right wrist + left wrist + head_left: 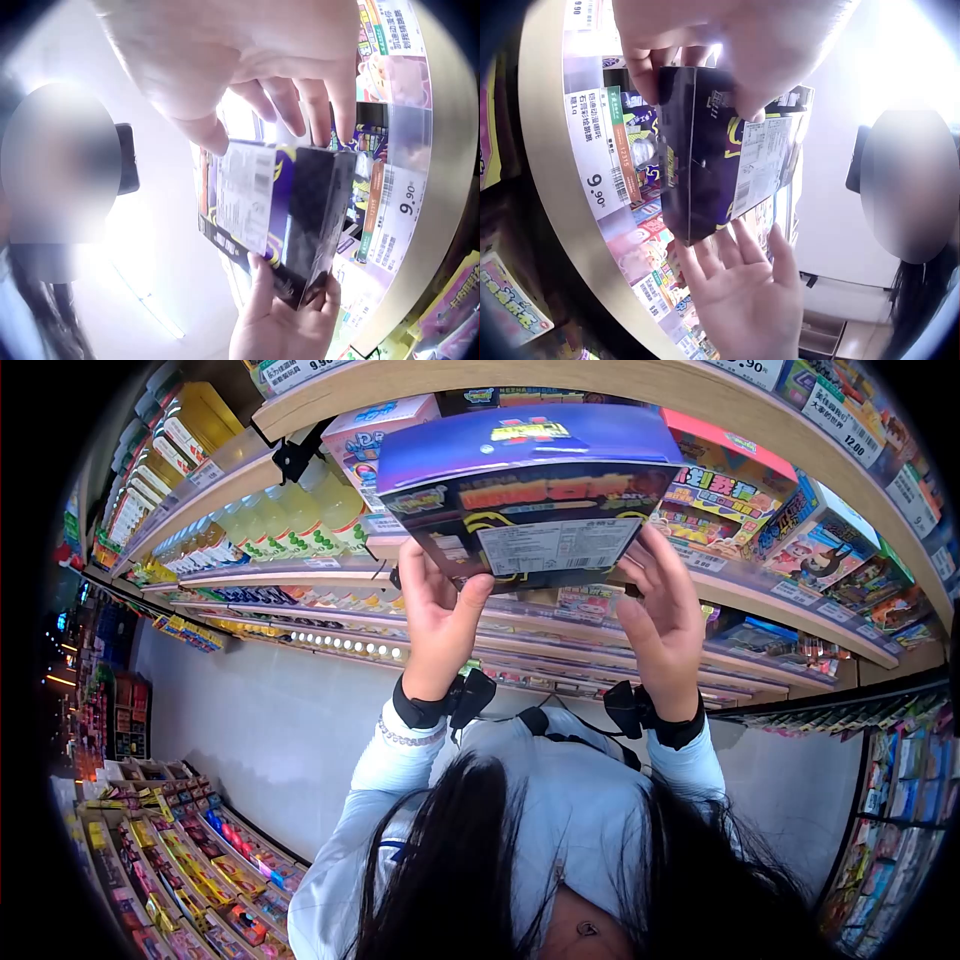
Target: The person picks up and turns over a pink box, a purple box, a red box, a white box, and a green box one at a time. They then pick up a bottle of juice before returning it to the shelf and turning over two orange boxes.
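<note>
While a purple-and-black cardboard box (530,490) is held up in front of the stocked shelves (450,388), its weight appears to be borne by the left hand (438,622), whose thumb is laid on the face carrying the white label (560,545) while the other fingers are bent round behind, so that the box's left end is pinched. At the opposite end, the right hand (665,622) is held with its fingers spread and loosely extended, the fingertips placed close to the edge; whether contact is made cannot be told. The box is tilted, its labelled face turned toward the person. It may be judged light and fairly stiff, though its walls could be dented by a hard squeeze and its glossy print might be slippery. A grip is best taken at both short ends, thumbs flat on the labelled face and fingers behind, with pressure kept gentle and even.
</note>
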{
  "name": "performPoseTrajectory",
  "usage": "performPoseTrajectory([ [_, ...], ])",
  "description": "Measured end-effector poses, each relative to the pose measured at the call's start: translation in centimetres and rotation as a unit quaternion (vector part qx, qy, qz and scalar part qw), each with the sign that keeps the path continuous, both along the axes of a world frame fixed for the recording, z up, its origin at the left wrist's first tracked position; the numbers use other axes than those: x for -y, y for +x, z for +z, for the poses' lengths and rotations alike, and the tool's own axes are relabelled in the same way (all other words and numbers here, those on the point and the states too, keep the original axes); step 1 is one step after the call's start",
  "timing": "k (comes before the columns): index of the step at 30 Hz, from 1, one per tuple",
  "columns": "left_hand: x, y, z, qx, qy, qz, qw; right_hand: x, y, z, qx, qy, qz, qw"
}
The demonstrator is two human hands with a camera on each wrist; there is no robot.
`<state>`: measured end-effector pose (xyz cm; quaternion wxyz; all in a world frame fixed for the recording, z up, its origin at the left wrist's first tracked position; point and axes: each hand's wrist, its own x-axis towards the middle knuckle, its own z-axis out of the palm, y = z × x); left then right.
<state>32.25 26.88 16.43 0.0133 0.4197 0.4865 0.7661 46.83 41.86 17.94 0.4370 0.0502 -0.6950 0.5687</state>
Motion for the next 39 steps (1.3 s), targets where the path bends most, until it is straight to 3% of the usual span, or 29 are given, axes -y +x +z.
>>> performPoseTrajectory([
  [4,-0.7,-0.7,0.1,-0.133,-0.074,0.122,0.981,0.3,-0.8,-0.3,-0.022,0.034,-0.054,0.998],
  [7,-2.1,-1.7,2.2,-0.291,-0.107,0.303,0.901,-0.6,-1.7,0.5,-0.039,0.09,-0.109,0.989],
  [9,-2.1,-2.1,2.4,-0.155,-0.151,0.206,0.954,-0.8,-1.7,1.7,0.021,0.061,-0.091,0.994],
  [11,-2.9,-3.1,2.2,-0.228,-0.103,0.233,0.94,-1.2,-2.8,1.3,0.008,0.083,-0.107,0.991],
  [13,-3.6,-3.0,2.6,-0.193,-0.072,0.213,0.955,-1.6,-3.5,1.0,0.004,0.112,-0.137,0.984],
  [16,-3.7,-3.8,2.3,-0.259,-0.094,0.256,0.926,-1.8,-3.9,0.3,0.038,0.11,-0.16,0.98],
  [19,-3.6,-3.5,2.4,-0.216,-0.126,0.282,0.926,-1.5,-3.9,0.7,0.045,0.111,-0.178,0.977],
  [20,-4.2,-4.3,1.6,-0.159,-0.088,0.25,0.951,-1.3,-3.9,0.9,0.053,0.103,-0.18,0.977],
  [23,-4.1,-4.3,2.3,-0.104,-0.123,0.23,0.96,-1.0,-4.0,1.0,0.075,0.089,-0.177,0.977],
  [27,-4.1,-4.7,2.5,-0.094,-0.164,0.227,0.955,-1.6,-4.9,-0.2,0.082,0.122,-0.175,0.973],
  [33,-4.1,-4.7,1.9,-0.15,-0.219,0.268,0.926,-1.0,-5.5,0.2,0.07,0.139,-0.201,0.967],
  [36,-4.0,-4.4,2.3,-0.231,-0.246,0.328,0.883,-1.1,-5.8,0.1,0.071,0.176,-0.219,0.957],
  [39,-4.0,-4.4,2.3,-0.276,-0.237,0.341,0.867,-1.0,-5.9,0.0,0.052,0.196,-0.228,0.952],
])
